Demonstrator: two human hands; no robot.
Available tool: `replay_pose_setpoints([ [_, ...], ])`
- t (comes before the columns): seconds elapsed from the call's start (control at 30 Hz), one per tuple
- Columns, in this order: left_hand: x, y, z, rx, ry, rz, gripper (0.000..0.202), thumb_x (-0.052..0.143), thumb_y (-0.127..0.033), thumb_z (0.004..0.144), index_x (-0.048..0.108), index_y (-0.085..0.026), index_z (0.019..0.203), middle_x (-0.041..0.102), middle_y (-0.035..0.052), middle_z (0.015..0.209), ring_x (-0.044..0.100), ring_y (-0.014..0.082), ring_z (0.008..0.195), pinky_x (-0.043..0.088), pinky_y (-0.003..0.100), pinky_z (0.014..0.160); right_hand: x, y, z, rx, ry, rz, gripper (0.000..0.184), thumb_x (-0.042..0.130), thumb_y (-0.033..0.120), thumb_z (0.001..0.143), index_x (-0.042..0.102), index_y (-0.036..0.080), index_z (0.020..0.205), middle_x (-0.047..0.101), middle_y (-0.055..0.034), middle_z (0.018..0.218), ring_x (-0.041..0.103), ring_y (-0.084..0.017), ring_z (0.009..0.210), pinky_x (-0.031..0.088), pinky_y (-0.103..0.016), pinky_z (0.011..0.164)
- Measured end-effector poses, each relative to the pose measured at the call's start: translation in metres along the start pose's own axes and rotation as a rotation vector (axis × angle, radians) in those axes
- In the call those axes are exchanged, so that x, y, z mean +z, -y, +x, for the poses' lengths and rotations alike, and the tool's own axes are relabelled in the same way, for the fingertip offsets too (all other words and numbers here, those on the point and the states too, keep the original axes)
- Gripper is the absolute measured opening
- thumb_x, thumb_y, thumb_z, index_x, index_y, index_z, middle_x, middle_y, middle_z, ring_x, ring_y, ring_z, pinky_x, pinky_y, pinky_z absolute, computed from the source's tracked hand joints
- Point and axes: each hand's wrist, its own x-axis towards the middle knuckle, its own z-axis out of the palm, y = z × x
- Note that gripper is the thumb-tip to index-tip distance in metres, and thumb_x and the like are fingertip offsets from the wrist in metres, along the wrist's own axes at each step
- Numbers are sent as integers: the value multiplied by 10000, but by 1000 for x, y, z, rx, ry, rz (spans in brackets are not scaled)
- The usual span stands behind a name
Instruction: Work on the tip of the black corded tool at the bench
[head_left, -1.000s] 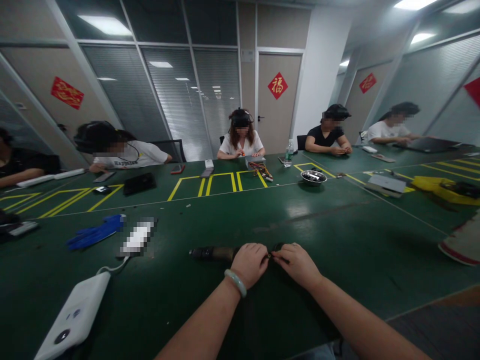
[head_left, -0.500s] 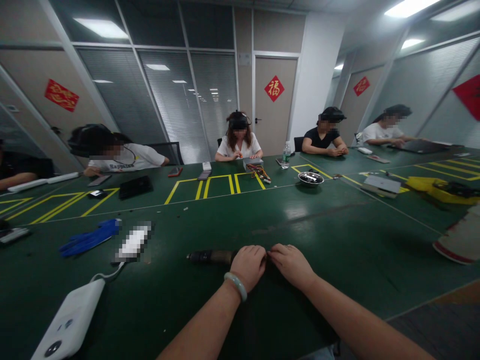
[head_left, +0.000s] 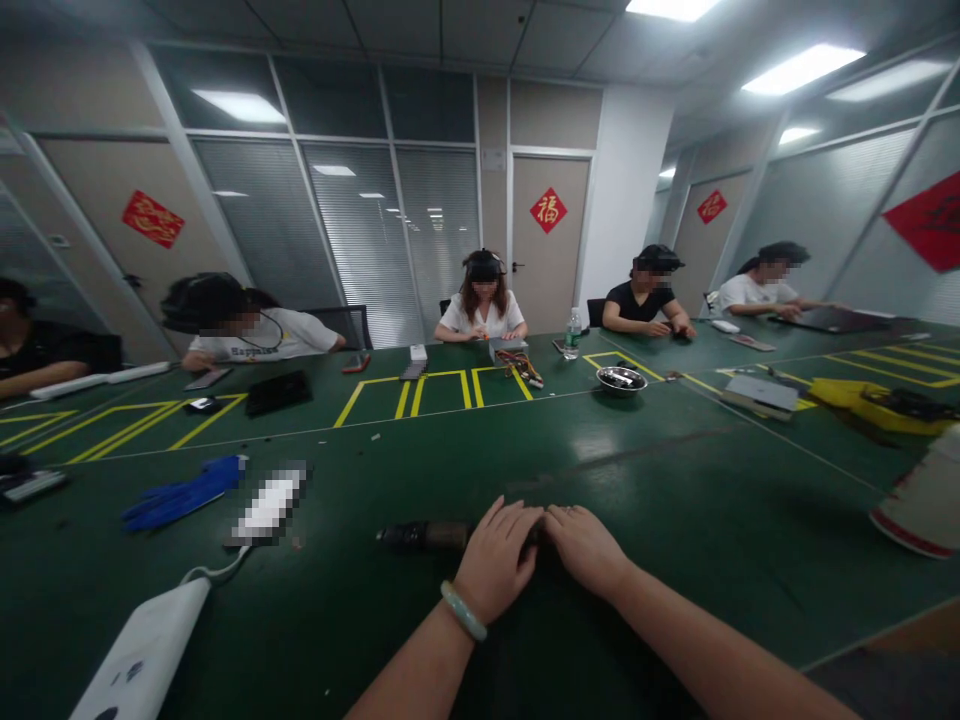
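A dark rod-shaped tool (head_left: pixel 431 536), resembling an inline electric screwdriver, lies sideways on the green table with its tapered black end to the left. My left hand (head_left: pixel 496 560), a pale bangle on its wrist, is wrapped over the tool's right-hand part, fingers close together and thumb below. My right hand (head_left: pixel 589 550) meets the left one at the fingertips, its fingers bent and pressed together by the tool's right end. Whatever lies between the right fingers is hidden from view.
Left of my hands lie a blue glove (head_left: pixel 184 493) and a phone (head_left: pixel 268 505) cabled to a white power bank (head_left: pixel 146 645). Further off are a metal bowl (head_left: pixel 621 380), a bottle (head_left: pixel 573 335) and a yellow tray (head_left: pixel 847 395). Several people sit across the table (head_left: pixel 637 480).
The view has tilted up slightly. My left fingers have straightened somewhat over the tool, the thumb showing more. The right hand stays against the left fingertips. The tool has hardly moved.
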Motion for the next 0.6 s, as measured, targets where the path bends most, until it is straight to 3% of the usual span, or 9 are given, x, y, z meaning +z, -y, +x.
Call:
replay_pose_setpoints([
  [0.13,-8,-4,-6,29,30,-9,498,503,-146,863,429,-277,1337,534,11,1325,436,174,1272,242,439,1154,-7,-35,-2,99,29,-49,111,481,130,885,562,198,920,606,-33,901,570,-185,818,363,-309,749],
  [0.27,-12,3,-10,5,100,-12,502,532,-199,875,418,-306,1351,518,-3,1353,426,167,1288,265,435,1143,-19,-100,-36,285,72,-70,129,452,189,899,574,213,933,626,-60,950,587,-214,861,368,-341,764],
  [0.47,-12,25,-18,18,342,-88,733,559,-525,856,189,-361,1468,229,11,1536,202,264,1409,262,546,1114,-29,-222,-163,610,91,-79,270,401,333,877,617,209,982,624,-174,1035,624,-242,830,407,-379,700],
  [0.53,-9,30,-20,-15,401,-119,717,478,-595,874,175,-348,1476,176,16,1548,152,284,1417,238,562,1116,-30,-250,-204,662,38,-126,367,366,371,863,634,161,999,613,-232,1041,641,-248,774,407,-392,655],
  [0.6,-5,32,-20,-75,434,-134,688,392,-622,897,176,-328,1481,140,14,1555,113,288,1422,206,558,1128,-33,-262,-233,711,-107,-201,441,338,393,859,663,113,959,608,-288,994,647,-254,693,399,-415,626],
])
